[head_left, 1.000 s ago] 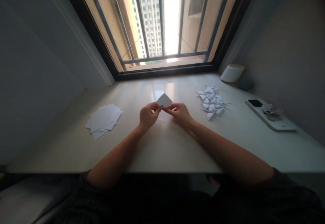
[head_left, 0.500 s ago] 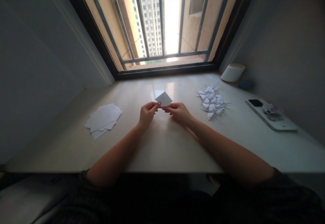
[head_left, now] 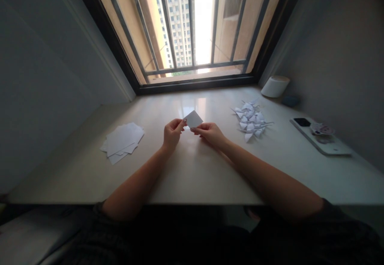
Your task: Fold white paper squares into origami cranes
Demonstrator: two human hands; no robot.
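Observation:
A small folded square of paper [head_left: 193,119], turned like a diamond, is held up over the white tabletop between my hands. My left hand [head_left: 173,132] pinches its left corner between thumb and fingers. At its lower corner, the thumb and fingers of my right hand [head_left: 210,133] grip it too. To the left lies a loose stack of white paper sheets [head_left: 124,139]. Several folded white paper pieces with pointed tips [head_left: 251,120] are heaped to the right of my hands.
A white phone [head_left: 321,137] with a round grip on its back lies at the right. Behind it stand a white cylindrical object [head_left: 275,86] and a dark rounded thing [head_left: 291,100] by the wall. A barred window [head_left: 192,29] rises beyond the tabletop [head_left: 192,177].
My left hand has shifted slightly left and up, from the paper's lower edge to its left corner. The paper has dipped a little; my right hand stays almost in place.

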